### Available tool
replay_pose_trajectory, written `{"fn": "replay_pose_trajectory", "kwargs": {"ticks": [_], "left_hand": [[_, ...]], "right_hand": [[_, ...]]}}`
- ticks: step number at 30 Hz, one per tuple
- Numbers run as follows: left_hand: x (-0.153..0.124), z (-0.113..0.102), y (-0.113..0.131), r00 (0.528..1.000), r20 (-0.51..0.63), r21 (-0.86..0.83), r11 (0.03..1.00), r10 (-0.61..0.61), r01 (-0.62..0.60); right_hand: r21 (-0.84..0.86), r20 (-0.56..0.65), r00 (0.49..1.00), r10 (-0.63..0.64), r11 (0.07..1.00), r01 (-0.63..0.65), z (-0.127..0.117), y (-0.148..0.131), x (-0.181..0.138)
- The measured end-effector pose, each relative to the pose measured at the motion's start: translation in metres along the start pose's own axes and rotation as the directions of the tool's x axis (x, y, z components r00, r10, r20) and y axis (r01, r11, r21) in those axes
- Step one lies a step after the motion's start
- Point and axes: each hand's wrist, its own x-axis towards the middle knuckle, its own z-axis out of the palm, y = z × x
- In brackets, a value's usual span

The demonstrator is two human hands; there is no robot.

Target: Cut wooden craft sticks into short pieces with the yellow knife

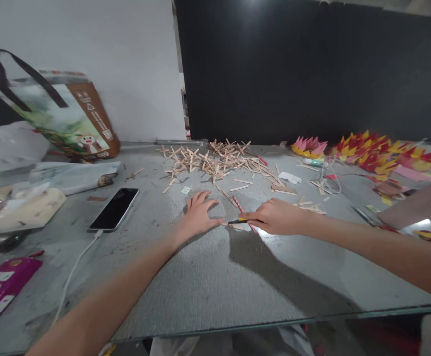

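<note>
My left hand (pixel 197 216) lies low over the table with its fingers spread. Its thumb tip reaches the end of a small flat wooden stick (pixel 234 227). My right hand (pixel 277 216) is closed around a slim black tool with a yellow part (pixel 237 222), whose dark tip points left over that stick; its exact kind is unclear. A red-and-white striped straw (pixel 237 201) runs slantwise beneath the tool and right hand, its middle hidden. Another wooden stick (pixel 226 196) lies just beyond, between the hands.
Behind the hands spreads a heap of wooden sticks (pixel 215 160). To the left are a phone (pixel 114 210) on a white cable, a purple packet (pixel 11 284) and a carrier bag (pixel 70 113). Red and yellow paper crowns (pixel 378 151) stand at the right. The table's front edge (pixel 275 321) is near.
</note>
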Motion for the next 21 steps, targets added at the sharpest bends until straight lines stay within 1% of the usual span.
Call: {"fn": "replay_pose_trajectory", "kwargs": {"ticks": [6, 14, 18, 21], "left_hand": [[-0.001, 0.0, 0.001, 1.0, -0.014, -0.007, 1.0, -0.007, 0.007], [0.0, 0.0, 0.001, 1.0, -0.01, 0.002, 1.0, -0.005, 0.005], [0.0, 0.002, -0.001, 1.0, -0.022, -0.02, 1.0, 0.005, -0.005], [-0.001, 0.004, -0.001, 0.999, -0.041, -0.039, 0.999, 0.02, -0.022]], "right_hand": [[-0.007, 0.004, 1.0, -0.011, 1.0, 0.011, 0.0, 0.0, 0.0], [-0.062, 0.005, 1.0, -0.026, 0.998, 0.026, 0.0, -0.002, 0.001], [-0.09, 0.021, 0.999, -0.026, 0.996, 0.027, -0.009, -0.009, 0.007], [-0.117, 0.071, 0.997, -0.035, 0.992, 0.043, -0.023, -0.015, 0.018]]}}
